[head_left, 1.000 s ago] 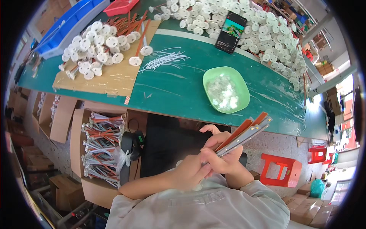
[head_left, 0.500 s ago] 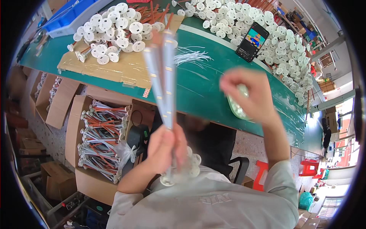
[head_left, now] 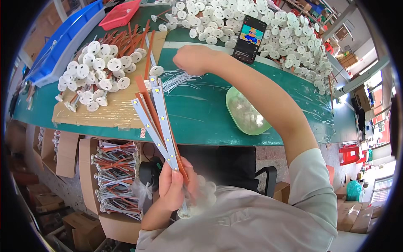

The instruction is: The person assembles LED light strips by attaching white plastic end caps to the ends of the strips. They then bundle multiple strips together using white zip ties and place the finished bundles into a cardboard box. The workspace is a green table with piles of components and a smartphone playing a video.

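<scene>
My left hand is closed around a bundle of LED strips, white-faced with small yellow chips and brown-orange backs. The strips fan upward, and their white round end caps hang blurred below the hand, near my shirt. My right hand reaches over the table to a loose pile of thin white ties. Its fingers curl downward and look closed; their tips are hidden, so what they hold cannot be made out. One strip with a round cap lies just left of the ties.
Capped strips are heaped on cardboard at left, with more white caps along the back. A phone leans there. A green bowl sits under my right forearm. Blue bin, red basket; a carton of bundles stands below.
My right hand has moved left from above the green bowl to the white ties. The bundle in my left hand is lower and tilts more to the left. The whole view has shifted.
</scene>
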Demonstrator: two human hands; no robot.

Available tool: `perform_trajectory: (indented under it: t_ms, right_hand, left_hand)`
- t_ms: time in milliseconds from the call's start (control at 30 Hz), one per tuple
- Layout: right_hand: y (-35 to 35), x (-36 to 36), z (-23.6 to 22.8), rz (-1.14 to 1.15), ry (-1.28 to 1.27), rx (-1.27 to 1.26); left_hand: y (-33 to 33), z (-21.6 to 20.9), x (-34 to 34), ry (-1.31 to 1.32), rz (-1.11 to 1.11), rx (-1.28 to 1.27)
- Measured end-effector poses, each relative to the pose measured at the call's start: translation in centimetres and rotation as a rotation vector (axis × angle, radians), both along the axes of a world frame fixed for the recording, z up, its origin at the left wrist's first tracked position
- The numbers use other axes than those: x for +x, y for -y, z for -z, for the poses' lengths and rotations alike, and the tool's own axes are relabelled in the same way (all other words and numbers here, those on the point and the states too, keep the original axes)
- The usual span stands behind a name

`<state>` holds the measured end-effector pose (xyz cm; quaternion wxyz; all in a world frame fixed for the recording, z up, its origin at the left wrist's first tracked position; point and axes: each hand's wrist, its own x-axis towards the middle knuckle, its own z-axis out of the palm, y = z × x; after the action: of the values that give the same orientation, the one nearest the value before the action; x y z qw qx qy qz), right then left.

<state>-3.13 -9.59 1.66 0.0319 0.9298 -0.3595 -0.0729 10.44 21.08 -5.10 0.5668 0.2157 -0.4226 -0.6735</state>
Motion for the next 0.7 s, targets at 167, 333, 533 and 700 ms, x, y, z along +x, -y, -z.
perform_trajectory:
  t_ms: [167, 333, 533, 700]
  right_hand:
    - [-6.0, -1.1, -4.8, -0.038, 0.003, -0.285]
    - [-11.0, -3.3, -4.7, 0.000, 0.204, -0.452]
    - [-9.9, -3.4, -1.3, -0.145, 0.312, -0.502]
    - [-9.6, -4.3, -3.0, -0.061, 0.474, -0.512]
  left_hand:
    - [-0.4, 0.0, -0.6, 0.012, 0.010, 0.011]
    - [-0.3, 0.0, -1.7, 0.040, 0.057, 0.051]
    - [-0.6, -0.5, -2.8, 0.096, 0.061, 0.069]
    - [-1.6, -1.2, -2.8, 0.144, 0.009, 0.043]
